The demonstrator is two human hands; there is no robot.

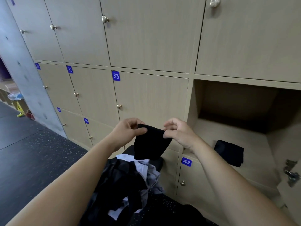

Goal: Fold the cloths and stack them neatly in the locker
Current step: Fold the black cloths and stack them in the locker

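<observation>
Nearest the camera, a loose pile of cloths (128, 181), black, grey and white, lay heaped below the forearms, close in where either hand could draw the next piece without a stretch; what it rested on could not be told. Just above the pile, the left hand (128, 131) and the right hand (177, 132) each pinched an upper corner of 1 black cloth (152, 144) between thumb and fingers, the 2 hands a little apart so the top edge ran taut between them. The cloth hung free and tapered downward, its lower end just above the pile. This grip seemed meant to let the fabric drop straight and square its edges, which suggests the fold on this piece was only beginning. Beyond the right hand stood the open locker (211, 131), and on its floor, towards the front, lay 1 folded black cloth (229, 152), flat and squared, probably the base of the stack. Its place near the opening left room behind and kept it within easy reach. At the right edge part of the locker's door showed, with a metal latch (291, 175). Below the opening was a closed door numbered 47 (186, 161), and to the left of it the closed door 33 (149, 98). Farther left, more numbered doors ran towards a grey concrete wall (24, 70) above a dark speckled floor (32, 152).
</observation>
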